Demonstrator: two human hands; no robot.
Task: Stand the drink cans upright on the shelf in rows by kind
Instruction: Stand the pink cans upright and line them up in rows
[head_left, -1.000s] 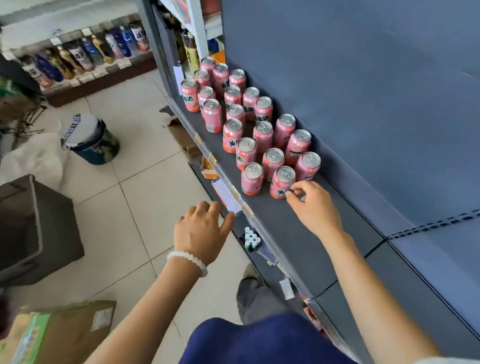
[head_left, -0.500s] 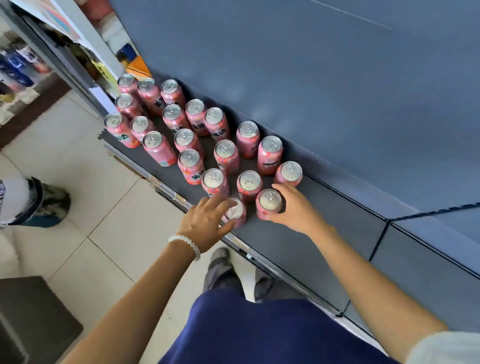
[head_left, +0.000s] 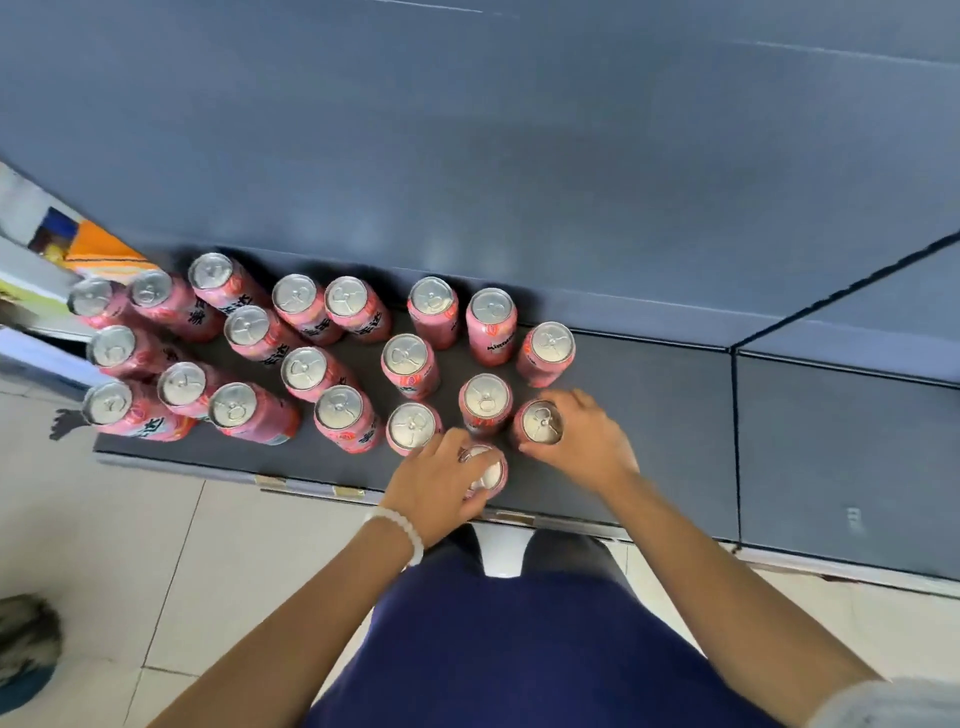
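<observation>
Each hand grips one pink can by its rim, left hand on the front can, right hand on its neighbour, likely squaring the shelf rows.

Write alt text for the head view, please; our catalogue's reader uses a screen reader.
Seen from above, a person's left hand wraps a pink can at the front edge of a dark grey shelf, while the right hand holds the neighbouring can. About twenty matching pink cans stand upright in loose rows to the left.
</observation>
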